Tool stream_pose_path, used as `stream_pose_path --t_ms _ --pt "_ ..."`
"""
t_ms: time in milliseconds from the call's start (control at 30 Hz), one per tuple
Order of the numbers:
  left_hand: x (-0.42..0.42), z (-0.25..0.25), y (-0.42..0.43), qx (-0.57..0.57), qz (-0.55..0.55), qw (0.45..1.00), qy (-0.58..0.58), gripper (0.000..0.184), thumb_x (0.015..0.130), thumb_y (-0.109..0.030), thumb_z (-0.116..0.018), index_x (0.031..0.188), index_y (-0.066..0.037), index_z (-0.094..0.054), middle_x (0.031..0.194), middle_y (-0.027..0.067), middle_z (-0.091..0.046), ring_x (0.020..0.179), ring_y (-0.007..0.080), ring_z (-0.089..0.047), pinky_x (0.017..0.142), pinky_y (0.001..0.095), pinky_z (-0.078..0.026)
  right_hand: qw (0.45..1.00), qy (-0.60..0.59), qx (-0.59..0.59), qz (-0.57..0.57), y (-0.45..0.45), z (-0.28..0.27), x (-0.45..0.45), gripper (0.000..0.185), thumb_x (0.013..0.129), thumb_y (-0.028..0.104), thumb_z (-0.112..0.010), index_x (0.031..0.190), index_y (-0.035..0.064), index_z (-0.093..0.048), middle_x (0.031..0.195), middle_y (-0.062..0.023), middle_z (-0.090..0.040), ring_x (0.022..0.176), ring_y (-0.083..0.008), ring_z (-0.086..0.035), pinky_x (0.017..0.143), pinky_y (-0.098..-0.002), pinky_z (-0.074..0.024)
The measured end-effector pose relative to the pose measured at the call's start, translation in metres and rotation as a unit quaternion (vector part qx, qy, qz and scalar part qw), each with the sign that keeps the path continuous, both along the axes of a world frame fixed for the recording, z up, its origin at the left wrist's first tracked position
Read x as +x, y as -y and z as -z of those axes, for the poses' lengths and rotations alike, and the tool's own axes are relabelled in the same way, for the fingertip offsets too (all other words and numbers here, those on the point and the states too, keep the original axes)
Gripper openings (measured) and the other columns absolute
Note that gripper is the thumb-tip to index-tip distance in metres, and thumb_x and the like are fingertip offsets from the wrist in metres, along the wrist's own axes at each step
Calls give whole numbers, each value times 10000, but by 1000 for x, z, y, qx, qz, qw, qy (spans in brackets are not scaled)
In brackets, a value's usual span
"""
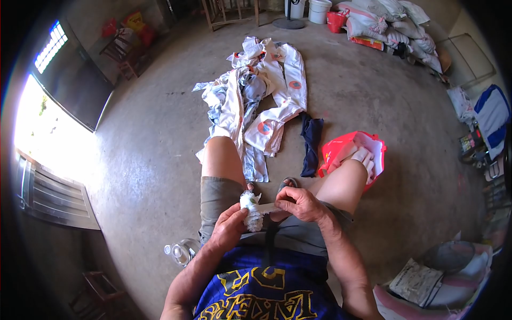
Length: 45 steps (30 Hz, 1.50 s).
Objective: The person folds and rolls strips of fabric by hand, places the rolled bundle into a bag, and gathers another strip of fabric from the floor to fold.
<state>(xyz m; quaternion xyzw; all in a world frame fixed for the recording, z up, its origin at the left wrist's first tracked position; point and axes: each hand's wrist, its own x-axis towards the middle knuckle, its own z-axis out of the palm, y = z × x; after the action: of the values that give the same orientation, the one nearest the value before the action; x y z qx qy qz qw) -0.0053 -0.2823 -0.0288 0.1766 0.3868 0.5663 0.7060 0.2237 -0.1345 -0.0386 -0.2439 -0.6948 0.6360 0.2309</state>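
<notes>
Above my lap, my left hand [230, 226] is closed around a frayed white roll [252, 212] that looks like wound cloth strip. A pale strip [266, 208] runs from the roll across to my right hand [300, 205], whose fingers pinch its far end. The strip looks stretched fairly straight between the two hands. On the floor beyond my knees lies a heap of white and pale blue cloth [250, 96] with orange prints. A dark blue cloth [311, 144] lies beside it. By my right knee stands a red bag [340, 149] with pale rolled pieces inside.
A clear plastic jug [183, 252] stands on the floor by my left hip. Stuffed sacks [392, 24], a white bucket [319, 10] and a red bucket [336, 21] are at the back. At the left is an open doorway with a dark door [69, 74]; a wooden chair [124, 56] stands behind.
</notes>
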Motion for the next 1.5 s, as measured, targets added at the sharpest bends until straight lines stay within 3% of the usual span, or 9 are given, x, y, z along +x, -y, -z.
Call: stream_pose_path --t_ms 233,533,733,833,933,1100,1200,1400,1500 --pt "5 -3 0 60 57 991 108 443 1121 -251 -545 1492 -10 -526 1391 107 -643 1286 248 -626 1112 463 -485 994 -4 92 52 10 5 -15 191 1029 212 -733 1054 31 -677 869 -44 -720 782 -96 -676 702 -301 -543" --pt "8 16 -4 96 -24 993 63 154 1083 -145 -629 1225 -89 -609 1186 65 -665 1097 188 -670 968 403 -569 992 6 104 71 28 0 -41 158 980 159 -751 1022 21 -685 879 -102 -758 809 -187 -743 741 -344 -558" --pt "7 23 -1 2 -87 989 -123 212 1061 -203 -687 1210 -73 -611 1048 22 -667 936 124 -667 824 327 -586 973 -9 166 163 39 -10 -51 136 960 142 -754 971 19 -696 854 -124 -778 762 -255 -776 676 -379 -574" --pt "10 0 -3 -61 -81 990 -97 257 1063 -251 -683 1198 -46 -611 1031 16 -677 913 106 -657 796 301 -570 973 51 169 151 40 -7 -48 119 947 70 -756 983 -10 -674 912 -163 -761 831 -223 -759 727 -367 -573" --pt "9 7 -4 -71 -31 977 -199 298 1064 -263 -664 1235 -27 -598 1105 66 -691 970 170 -700 827 339 -602 966 52 215 134 42 -5 -49 153 929 137 -775 941 16 -682 911 -139 -777 843 -284 -777 721 -377 -569" --pt "7 5 -4 -31 -55 994 -93 288 1078 -220 -607 1297 -33 -602 1157 87 -706 1029 204 -705 845 368 -609 996 16 77 45 30 -3 -36 121 1012 107 -729 1060 2 -694 850 -30 -719 767 -85 -633 681 -301 -539" --pt "7 1 -4 -32 -61 995 -67 260 1077 -208 -612 1270 -34 -612 1153 96 -718 1020 209 -709 870 383 -604 998 33 -54 9 22 -7 -22 118 1042 94 -691 1120 7 -697 949 -20 -725 829 -87 -664 735 -272 -568" --pt "7 -6 -4 -54 -62 997 -9 230 1081 -209 -626 1230 -33 -636 1132 106 -728 1009 218 -718 908 401 -595 997 37 44 -45 10 1 -6 150 1027 63 -690 1156 -15 -685 971 -39 -720 896 -93 -683 814 -278 -573" --pt "4 0 -3 -46 -37 998 7 252 1084 -212 -625 1260 -32 -637 1167 94 -726 1051 209 -710 946 403 -579 999 21 23 -21 11 2 -6 133 1019 77 -697 1132 9 -680 882 -40 -693 747 -92 -617 699 -298 -521"
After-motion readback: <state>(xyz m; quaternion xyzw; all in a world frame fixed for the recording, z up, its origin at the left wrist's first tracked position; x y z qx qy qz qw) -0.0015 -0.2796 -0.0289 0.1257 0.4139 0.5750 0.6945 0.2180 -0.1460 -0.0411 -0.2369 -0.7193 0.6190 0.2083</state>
